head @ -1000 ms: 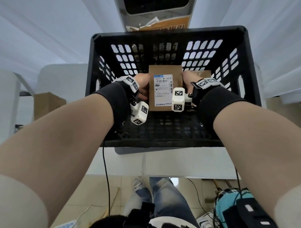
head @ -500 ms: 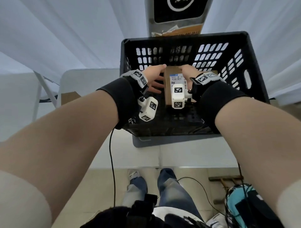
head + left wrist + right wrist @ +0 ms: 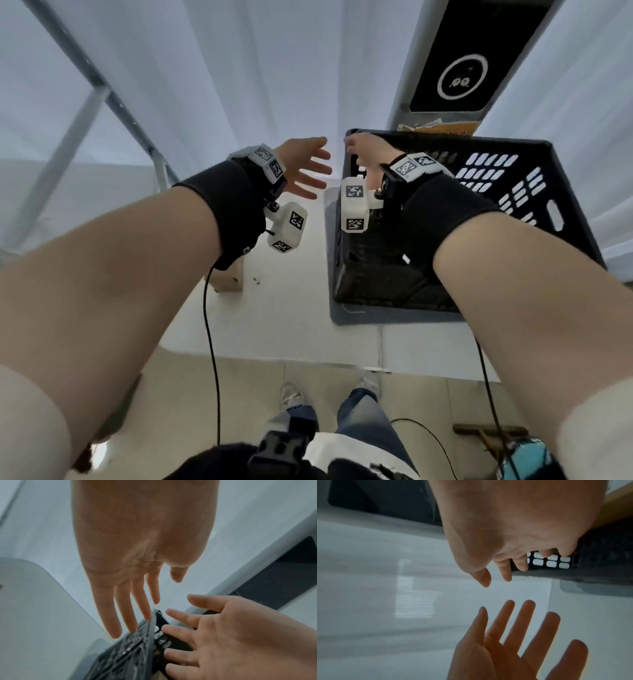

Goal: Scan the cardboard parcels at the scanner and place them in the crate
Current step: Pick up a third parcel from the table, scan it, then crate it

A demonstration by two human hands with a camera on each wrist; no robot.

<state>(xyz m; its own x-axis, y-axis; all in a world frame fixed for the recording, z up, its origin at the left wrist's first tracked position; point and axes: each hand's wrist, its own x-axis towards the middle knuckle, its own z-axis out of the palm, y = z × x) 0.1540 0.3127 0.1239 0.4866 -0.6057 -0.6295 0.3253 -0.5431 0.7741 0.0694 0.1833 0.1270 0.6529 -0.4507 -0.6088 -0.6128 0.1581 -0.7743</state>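
Left hand: the left hand (image 3: 301, 168) hangs in the air at about 9 o'clock of the crate's far-left corner, palm turned toward the other hand, fingers (image 3: 109, 609) straight and spread, holding nothing.
Right hand: the right hand (image 3: 368, 150) is over the crate's far-left corner; in the wrist views its fingers (image 3: 505, 572) are loosely extended and empty, and whether they touch the rim cannot be told.
Gap between hands: the two hands are near each other but apart, fingertips pointing toward one another.
Crate: the black plastic crate (image 3: 534, 192) with slotted walls stands on a grey mat (image 3: 337, 317) on the white worktop (image 3: 294, 308), at 3 o'clock of the head view's centre; its inside is hidden by the right forearm, so no parcel can be seen in it.
Cardboard parcel: one brown cardboard parcel (image 3: 231, 279) sits on the worktop at 9 o'clock of the crate, mostly covered by the left wrist, well apart from both hands.
Scanner: the scanner (image 3: 466, 65), a grey upright column with a dark panel and a white ring, stands at 12 o'clock behind the crate.
Surroundings: a white curtain (image 3: 205, 68) hangs behind the worktop.
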